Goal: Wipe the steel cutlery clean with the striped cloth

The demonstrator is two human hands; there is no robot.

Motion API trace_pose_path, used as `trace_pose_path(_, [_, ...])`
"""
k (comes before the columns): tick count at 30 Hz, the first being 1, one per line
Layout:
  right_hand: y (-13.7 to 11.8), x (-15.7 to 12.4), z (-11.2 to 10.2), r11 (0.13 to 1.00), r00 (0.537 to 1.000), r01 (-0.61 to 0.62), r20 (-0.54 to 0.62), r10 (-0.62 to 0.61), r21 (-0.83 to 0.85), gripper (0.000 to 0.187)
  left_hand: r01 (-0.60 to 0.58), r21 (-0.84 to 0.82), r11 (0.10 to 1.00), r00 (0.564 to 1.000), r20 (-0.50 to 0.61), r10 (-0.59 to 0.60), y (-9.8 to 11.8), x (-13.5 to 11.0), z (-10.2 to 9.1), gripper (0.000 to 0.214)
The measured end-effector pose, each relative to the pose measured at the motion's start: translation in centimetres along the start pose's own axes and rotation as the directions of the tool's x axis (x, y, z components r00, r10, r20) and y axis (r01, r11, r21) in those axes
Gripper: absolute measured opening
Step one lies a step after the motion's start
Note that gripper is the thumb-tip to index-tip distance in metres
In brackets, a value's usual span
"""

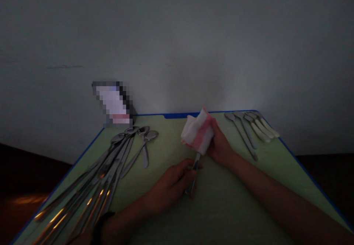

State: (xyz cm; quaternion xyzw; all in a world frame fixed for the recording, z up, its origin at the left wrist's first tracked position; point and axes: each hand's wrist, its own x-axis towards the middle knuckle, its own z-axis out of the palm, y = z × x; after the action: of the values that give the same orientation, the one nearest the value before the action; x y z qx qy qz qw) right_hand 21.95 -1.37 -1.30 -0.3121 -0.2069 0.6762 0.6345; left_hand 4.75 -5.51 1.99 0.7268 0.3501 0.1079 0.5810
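My left hand (pixel 177 178) is closed round the metal handle of a piece of cutlery (pixel 197 160), held at a slant above the table's middle. Its upper end is covered by a white and pink cloth (pixel 197 132), so I cannot tell whether it is a spoon or a fork. My right hand (pixel 219 145) grips that cloth from the right side, wrapped about the hidden end. Left of my hands lies a loose pile of metal spoons (pixel 118 140), many with long handles. At the back right, metal spoons (pixel 243 134) lie in a row.
The pale green table (pixel 166 134) has a blue edge and stands against a grey wall (pixel 177 46). A blurred-out phone-like device (pixel 113 103) leans on the wall at the back left. Several white-handled pieces of cutlery (pixel 261 130) lie near the back right corner.
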Motion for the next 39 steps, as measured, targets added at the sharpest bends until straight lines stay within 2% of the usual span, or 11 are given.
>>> trace_pose_path(3, [-0.2,0.0,0.1,0.998,0.999,-0.027,0.027,0.026,0.056,0.055,0.011,-0.028,1.0,1.0,0.013,-0.011,0.1,0.0,0.0,0.03])
trace_pose_path(6, [-0.4,0.0,0.0,0.996,0.998,-0.055,0.013,0.055,0.073,0.057,0.006,-0.046,0.999,1.0,0.02,-0.005,0.0,0.0,0.0,0.032])
trace_pose_path(10, [-0.3,0.1,-0.2,0.996,0.997,-0.076,-0.021,0.078,0.051,0.047,0.011,-0.031,0.999,1.0,0.0,-0.011,-0.1,0.0,0.0,0.031])
trace_pose_path(17, [0.1,0.2,-0.8,0.996,0.999,0.022,-0.021,-0.024,-0.089,0.031,-0.006,-0.081,0.997,1.0,0.009,0.006,-0.3,0.0,0.1,0.032])
trace_pose_path(21, [0.2,0.3,-1.0,0.998,1.0,0.021,-0.004,-0.021,-0.058,0.032,0.01,-0.093,0.996,1.0,-0.006,-0.01,-0.4,0.0,0.1,0.031])
trace_pose_path(27, [-0.2,-0.1,-0.8,0.997,0.999,-0.049,0.012,0.05,-0.057,0.028,0.011,-0.13,0.991,1.0,-0.017,-0.013,-0.7,0.0,0.2,0.029])
trace_pose_path(34, [-0.3,-0.1,-1.0,0.999,0.997,-0.047,0.066,0.048,-0.017,0.025,0.021,-0.107,0.994,1.0,-0.013,-0.023,-0.4,-0.1,0.2,0.03])
trace_pose_path(39, [-0.4,-0.1,-0.7,0.997,0.995,-0.073,0.059,0.074,-0.011,0.021,0.016,-0.063,0.998,0.999,-0.031,-0.018,-0.2,0.0,0.1,0.028])
